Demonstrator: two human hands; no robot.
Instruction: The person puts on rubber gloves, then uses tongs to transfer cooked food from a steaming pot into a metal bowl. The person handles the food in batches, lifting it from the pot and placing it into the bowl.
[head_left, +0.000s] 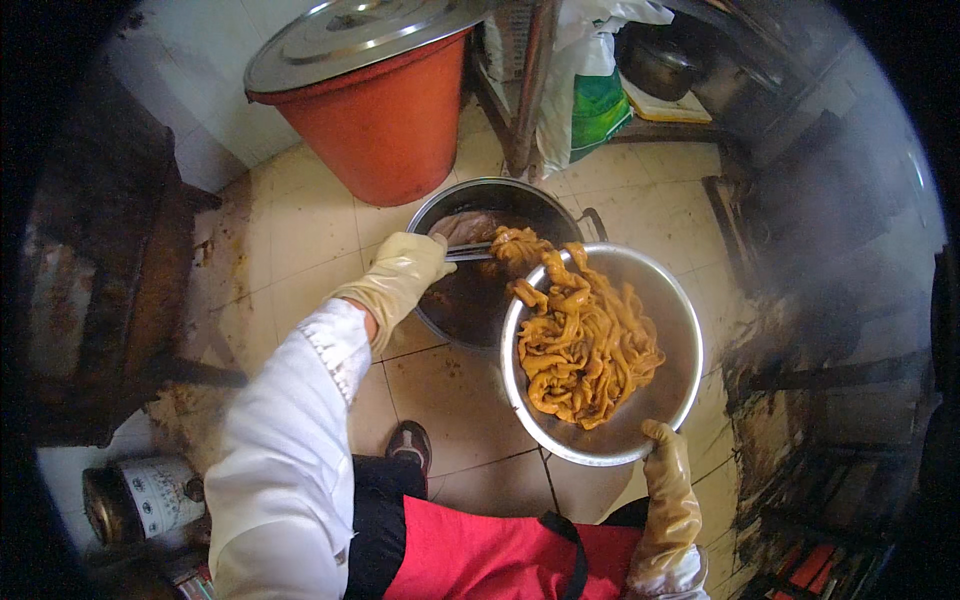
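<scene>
My left hand (401, 281), in a pale rubber glove, grips the handle end of a metal utensil (471, 252), which looks like tongs, over a large metal pot (420, 217) of dark liquid on the floor. At the utensil's far end is a clump of orange-brown cooked meat strips (519, 247), likely intestines. With my right hand (667, 457), gloved too, I hold the near rim of a round metal basin (686, 300). Inside the basin lies a heap of the same strips (589, 349), some hanging over its left rim towards the pot. The tips of the utensil are hidden.
A red bucket (382, 120) with a metal lid (337, 37) stands beyond the pot, beside a rack leg (529, 90) and a white and green plastic bag (596, 105). A metal can (154, 499) is at lower left. Steam blurs the right side. My shoe (409, 446) is below the pot.
</scene>
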